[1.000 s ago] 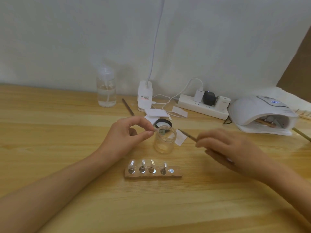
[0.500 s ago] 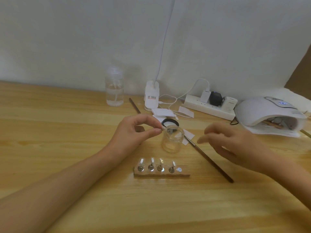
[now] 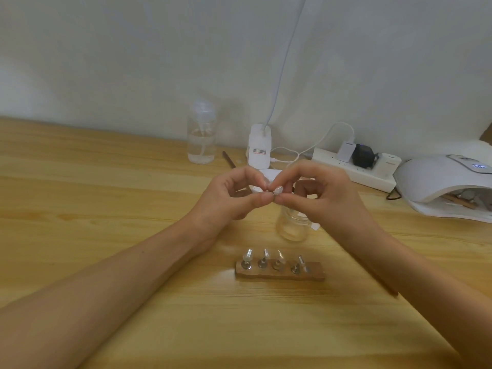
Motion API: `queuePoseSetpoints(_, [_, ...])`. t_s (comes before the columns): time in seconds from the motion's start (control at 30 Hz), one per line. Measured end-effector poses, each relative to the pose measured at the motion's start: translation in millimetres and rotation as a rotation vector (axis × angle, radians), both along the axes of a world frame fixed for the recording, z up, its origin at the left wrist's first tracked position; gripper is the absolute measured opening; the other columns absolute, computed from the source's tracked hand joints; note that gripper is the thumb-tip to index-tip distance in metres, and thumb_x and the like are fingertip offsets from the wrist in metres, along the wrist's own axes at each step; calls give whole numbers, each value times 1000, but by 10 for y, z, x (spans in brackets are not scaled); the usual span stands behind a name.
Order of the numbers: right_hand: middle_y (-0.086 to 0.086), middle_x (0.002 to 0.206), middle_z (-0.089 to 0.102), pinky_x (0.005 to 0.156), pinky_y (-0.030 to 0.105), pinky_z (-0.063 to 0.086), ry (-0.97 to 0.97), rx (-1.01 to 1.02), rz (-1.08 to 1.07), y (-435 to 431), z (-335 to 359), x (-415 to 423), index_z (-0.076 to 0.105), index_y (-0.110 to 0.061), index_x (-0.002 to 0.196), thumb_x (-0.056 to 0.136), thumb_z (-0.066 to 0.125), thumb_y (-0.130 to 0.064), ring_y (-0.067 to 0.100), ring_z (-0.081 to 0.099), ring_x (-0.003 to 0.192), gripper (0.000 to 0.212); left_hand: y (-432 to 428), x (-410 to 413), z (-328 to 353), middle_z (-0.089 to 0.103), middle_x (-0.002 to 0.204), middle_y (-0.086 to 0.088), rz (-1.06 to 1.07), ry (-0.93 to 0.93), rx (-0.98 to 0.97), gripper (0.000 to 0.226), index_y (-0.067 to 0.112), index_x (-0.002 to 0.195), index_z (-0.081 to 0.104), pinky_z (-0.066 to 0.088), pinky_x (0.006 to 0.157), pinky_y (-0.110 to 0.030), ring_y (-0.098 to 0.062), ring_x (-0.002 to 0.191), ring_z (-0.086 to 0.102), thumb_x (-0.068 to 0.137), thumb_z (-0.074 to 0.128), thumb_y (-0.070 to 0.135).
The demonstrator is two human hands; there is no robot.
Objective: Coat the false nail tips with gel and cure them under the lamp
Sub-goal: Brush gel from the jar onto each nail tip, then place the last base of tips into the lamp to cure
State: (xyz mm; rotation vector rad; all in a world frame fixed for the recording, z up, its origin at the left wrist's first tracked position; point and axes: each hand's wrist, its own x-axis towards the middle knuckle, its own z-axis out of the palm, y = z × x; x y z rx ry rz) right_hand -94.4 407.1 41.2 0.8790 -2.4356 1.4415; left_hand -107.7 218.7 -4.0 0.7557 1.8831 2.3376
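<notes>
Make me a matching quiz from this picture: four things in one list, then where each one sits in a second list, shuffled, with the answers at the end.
Things
1. wooden holder
2. nail lamp
3. spray bottle
4. loose nail tip

Places
A. pinched between the left hand and the right hand
B. far right edge of the view
C. back of the table, left of both hands
D. nearest the person, in front of the glass jar

Pairs: 1-D, 2-B, 3-C, 4-A
</notes>
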Motion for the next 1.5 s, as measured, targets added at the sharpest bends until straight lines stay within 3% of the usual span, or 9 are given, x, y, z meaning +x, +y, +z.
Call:
queuePoseSetpoints(0.2, [9,82,67,44,13,33,-76,-70,63,-62,38,-38,71,-19,79,73,76,-23,41,44,60,9,-19,-30,-18,64,79,17,-97,-13,28,17,32,69,62,30,45,-12,2,56,48,72,76,24])
queuePoseSetpoints(0.4, [17,84,67,40,17,32,-215,-44,15,229,36,147,73,-22,80,73,76,-29,18,42,50,11,-21,-50,-35,67,94,8,-27,-64,51,14,22,88,66,31,43,-11,-2,52,42,86,73,34])
queuePoseSetpoints(0.53, [-8,88,73,64,49,55,-296,207,-43,505,-73,372,74,-29,78,71,76,-30,41,56,64,8,12,-75,-39,68,85,4,166,-220,83,21,17,85,65,31,41,-12,-5,49,43,100,52,22])
queuePoseSetpoints(0.63, [-11,81,70,56,22,45,-361,232,-6,560,-161,431,75,-31,75,69,78,-27,9,46,54,7,39,-61,-28,67,81,2,183,-223,25,25,15,87,65,30,42,-13,-6,49,43,103,47,18])
queuePoseSetpoints(0.7, [-11,80,69,56,15,41,-368,259,-2,560,-187,423,75,-30,76,74,81,-18,4,44,55,13,43,-44,-21,67,80,3,176,-211,-10,25,15,87,64,30,42,-13,-6,49,43,103,46,19])
queuePoseSetpoints(1.0, [-7,80,66,54,13,38,-352,280,20,584,-215,388,75,-33,86,73,85,-17,6,45,55,22,37,-40,-39,69,79,5,150,-183,-66,27,17,86,67,34,45,-11,-5,51,44,103,46,18])
queuePoseSetpoints(1.17, [-17,94,64,60,24,47,-134,554,-28,552,-218,411,71,-43,88,69,87,-37,7,52,64,26,30,-37,-64,69,80,6,161,-164,-104,26,19,86,68,37,47,-11,-5,52,45,102,47,19])
queuePoseSetpoints(1.4, [-15,89,62,55,16,38,-61,417,-141,868,-223,525,73,-36,88,74,85,-29,8,49,63,20,22,12,-45,62,73,-1,168,-140,-30,28,18,74,65,32,44,-16,-13,51,42,94,51,32])
queuePoseSetpoints(1.5, [-16,89,65,52,14,35,-56,347,-281,1332,-188,594,74,-37,87,73,84,-29,8,46,59,19,30,141,79,54,61,2,190,68,-122,37,22,64,60,33,45,-18,-12,50,43,96,51,38])
